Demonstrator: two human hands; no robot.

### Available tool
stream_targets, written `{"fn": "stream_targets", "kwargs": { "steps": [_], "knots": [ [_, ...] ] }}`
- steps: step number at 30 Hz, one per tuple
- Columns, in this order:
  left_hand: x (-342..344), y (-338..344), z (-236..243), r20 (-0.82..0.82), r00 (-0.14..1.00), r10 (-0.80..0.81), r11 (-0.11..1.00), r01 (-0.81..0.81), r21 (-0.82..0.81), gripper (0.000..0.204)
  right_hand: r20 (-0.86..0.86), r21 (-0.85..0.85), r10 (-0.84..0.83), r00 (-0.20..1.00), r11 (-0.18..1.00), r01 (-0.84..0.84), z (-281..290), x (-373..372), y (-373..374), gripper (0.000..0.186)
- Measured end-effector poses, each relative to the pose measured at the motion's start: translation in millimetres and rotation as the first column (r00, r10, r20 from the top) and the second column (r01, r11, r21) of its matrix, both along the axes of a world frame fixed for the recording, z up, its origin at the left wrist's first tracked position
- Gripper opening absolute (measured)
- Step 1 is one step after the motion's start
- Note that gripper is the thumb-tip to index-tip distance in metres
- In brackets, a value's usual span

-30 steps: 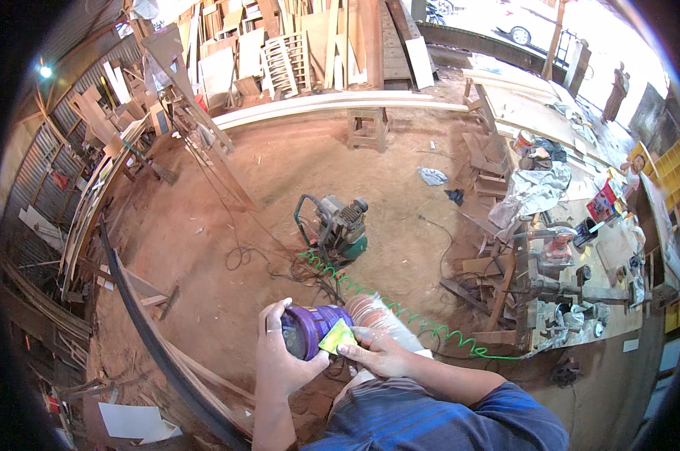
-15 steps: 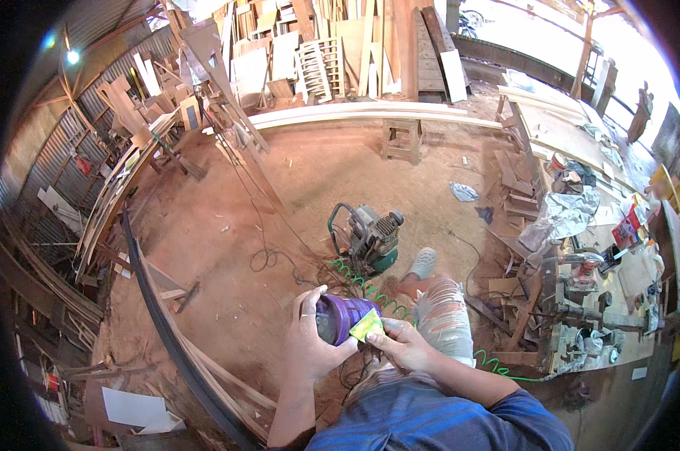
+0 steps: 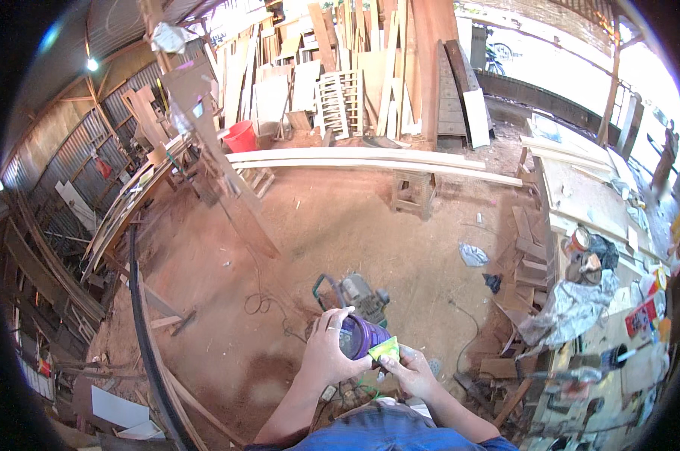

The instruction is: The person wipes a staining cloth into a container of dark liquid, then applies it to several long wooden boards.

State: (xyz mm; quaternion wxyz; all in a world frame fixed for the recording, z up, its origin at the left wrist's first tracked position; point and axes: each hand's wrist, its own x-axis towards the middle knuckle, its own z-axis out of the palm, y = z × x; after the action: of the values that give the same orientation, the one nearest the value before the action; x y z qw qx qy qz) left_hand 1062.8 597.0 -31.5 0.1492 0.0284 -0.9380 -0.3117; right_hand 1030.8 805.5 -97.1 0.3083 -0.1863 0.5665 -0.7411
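My left hand (image 3: pixel 323 353) is closed around a purple cylindrical container (image 3: pixel 362 332), tipped on its side, with its opening facing left. My right hand (image 3: pixel 409 373) pinches a bright yellow-green piece of thin material (image 3: pixel 384 349) against the container's right end. Just beyond my hands, partly hidden by them, stands a compressor (image 3: pixel 357 295) on the dirt floor, a coiled green hose showing beneath my arms.
Long pale boards (image 3: pixel 370 159) span the back on supports, before leaning timber and a red bucket (image 3: pixel 239 137). A cluttered workbench (image 3: pixel 581 203) runs along the right. A leaning post (image 3: pixel 227 180) and a long dark strip (image 3: pixel 146 323) are on the left.
My view has lifted and swung left, so the room sits lower and further right in the picture. My hands still hold the container and yellow-green piece, now lower relative to the compressor.
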Motion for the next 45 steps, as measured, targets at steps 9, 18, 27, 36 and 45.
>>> {"fn": "stream_targets", "kwargs": {
  "steps": [9,18,27,36,45],
  "knots": [
    [-178.2,85.0,13.9,-0.032,0.989,-0.147,0.988,0.145,-0.054,0.099,-0.029,0.082,-0.113,0.993,0.990,0.115,6.4,-164.9,91.9,0.028],
    [-274.9,131.6,-6.3,0.016,0.966,-0.258,0.965,0.258,-0.047,0.100,0.089,0.258,-0.342,0.936,0.915,0.310,14.8,-230.2,132.4,0.027],
    [-376.0,146.0,-43.1,0.000,0.971,-0.240,0.971,0.240,-0.022,0.106,-0.004,0.334,-0.425,0.905,0.853,0.402,-34.4,-339.9,128.1,0.045],
    [-543.6,103.4,-68.9,-0.019,0.999,-0.037,0.999,0.036,-0.040,0.097,-0.241,0.713,-0.202,0.949,0.627,0.314,-5.1,-534.9,73.0,0.088],
    [-710.9,54.5,-62.4,-0.155,0.988,-0.002,0.997,-0.010,-0.074,0.099,-0.148,0.480,-0.331,0.932,0.800,0.360,13.9,-700.9,12.3,0.079]
  ]
}}
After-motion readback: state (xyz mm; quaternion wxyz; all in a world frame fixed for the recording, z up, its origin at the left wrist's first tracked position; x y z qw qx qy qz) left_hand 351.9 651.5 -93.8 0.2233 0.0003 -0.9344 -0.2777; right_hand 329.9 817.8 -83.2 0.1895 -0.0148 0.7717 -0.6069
